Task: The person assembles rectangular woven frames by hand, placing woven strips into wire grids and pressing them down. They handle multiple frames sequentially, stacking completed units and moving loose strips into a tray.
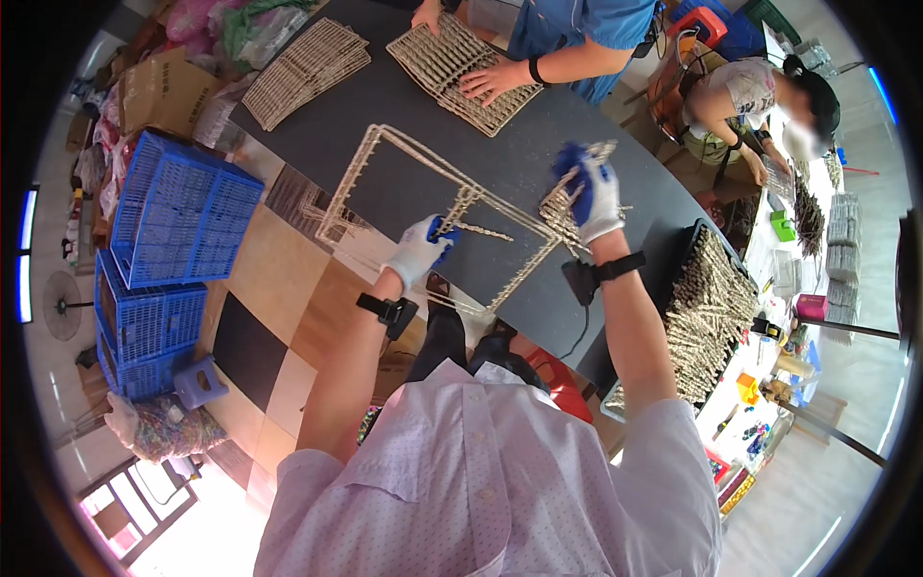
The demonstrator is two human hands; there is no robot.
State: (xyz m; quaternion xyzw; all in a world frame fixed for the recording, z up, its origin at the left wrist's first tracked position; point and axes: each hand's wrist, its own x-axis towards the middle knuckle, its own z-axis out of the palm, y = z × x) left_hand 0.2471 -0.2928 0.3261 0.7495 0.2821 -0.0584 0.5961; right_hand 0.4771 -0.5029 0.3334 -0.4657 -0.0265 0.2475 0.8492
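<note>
My left hand (pixel 420 250), in a white glove with a blue palm, closes on the middle bar of a beige twine-wrapped frame (pixel 348 183). The frame is a large open rectangle, partly over the dark table (pixel 404 87) and partly past its near edge. A thin twisted strand (pixel 487 232) points right from beside that hand. My right hand (pixel 598 197), gloved alike, is over short twisted twine pieces (pixel 558 207) at the frame's right end. Its fingers are smeared by motion, so their grip cannot be made out. Twine pieces show on either side of it.
Across the table a person's hands (pixel 490 79) rest on a woven twine panel (pixel 452 67). More panels (pixel 308 72) lie stacked to the left. A black crate of twisted twine pieces (pixel 711 303) stands at my right. Blue crates (pixel 183 212) are piled left. Another person (pixel 750 106) sits far right.
</note>
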